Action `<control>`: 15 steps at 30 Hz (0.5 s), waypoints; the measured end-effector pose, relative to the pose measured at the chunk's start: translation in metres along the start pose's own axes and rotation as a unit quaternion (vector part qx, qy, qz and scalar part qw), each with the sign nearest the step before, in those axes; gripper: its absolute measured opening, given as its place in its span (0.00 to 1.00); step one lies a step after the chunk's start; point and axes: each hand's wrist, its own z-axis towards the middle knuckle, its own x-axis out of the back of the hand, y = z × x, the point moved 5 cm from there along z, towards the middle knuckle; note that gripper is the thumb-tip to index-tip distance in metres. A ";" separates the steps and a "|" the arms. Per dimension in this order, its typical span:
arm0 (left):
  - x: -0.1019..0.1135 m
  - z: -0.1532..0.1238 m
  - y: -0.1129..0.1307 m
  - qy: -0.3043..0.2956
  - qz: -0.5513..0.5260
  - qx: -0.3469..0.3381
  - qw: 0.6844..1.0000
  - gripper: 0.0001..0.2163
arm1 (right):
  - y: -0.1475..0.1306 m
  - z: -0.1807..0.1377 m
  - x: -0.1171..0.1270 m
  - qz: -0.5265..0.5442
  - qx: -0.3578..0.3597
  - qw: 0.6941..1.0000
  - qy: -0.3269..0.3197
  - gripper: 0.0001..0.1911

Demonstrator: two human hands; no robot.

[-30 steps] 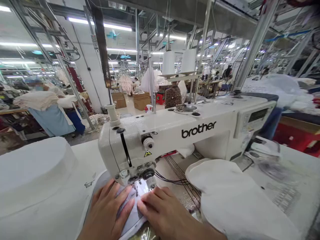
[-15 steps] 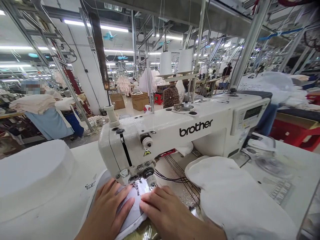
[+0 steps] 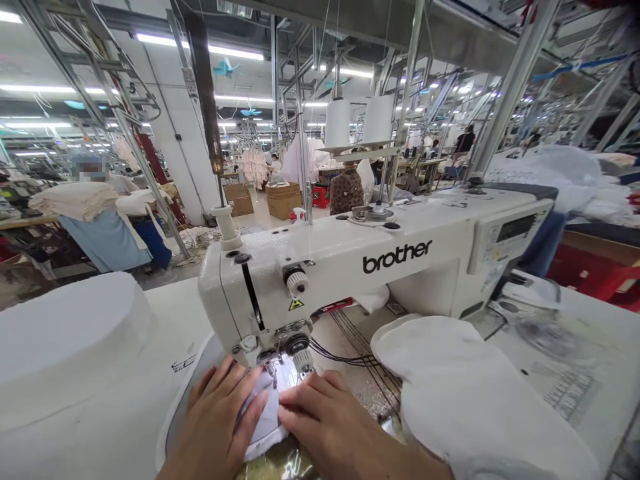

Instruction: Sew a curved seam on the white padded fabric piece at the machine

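A white Brother sewing machine (image 3: 350,267) stands in front of me, its needle and presser foot (image 3: 273,375) over a pale grey-white fabric piece (image 3: 267,420). My left hand (image 3: 215,427) lies flat on the fabric left of the needle, fingers stretched forward. To the right of the needle my right hand (image 3: 325,427) presses the same fabric with its fingers extended and close together. Both hands touch the cloth right at the foot.
A tall stack of white fabric pieces (image 3: 70,360) stands at my left, another white stack (image 3: 465,393) at my right. Dark cords (image 3: 350,347) run under the machine arm. Two white thread cones (image 3: 357,123) stand behind. A person (image 3: 90,170) works at a far-left table.
The fabric has slid a little under the needle and its near edge has drawn toward the foot. Both hands stay flat on it, shifted slightly.
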 end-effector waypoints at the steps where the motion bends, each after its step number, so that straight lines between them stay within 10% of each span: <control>1: 0.000 0.000 -0.002 0.007 0.000 -0.014 1.000 0.14 | 0.000 0.000 -0.002 -0.009 -0.002 1.000 -0.003 0.09; 15: -0.002 0.005 -0.010 0.030 -0.035 -0.019 0.999 0.13 | -0.002 0.003 0.000 -0.055 -0.017 0.998 -0.030 0.16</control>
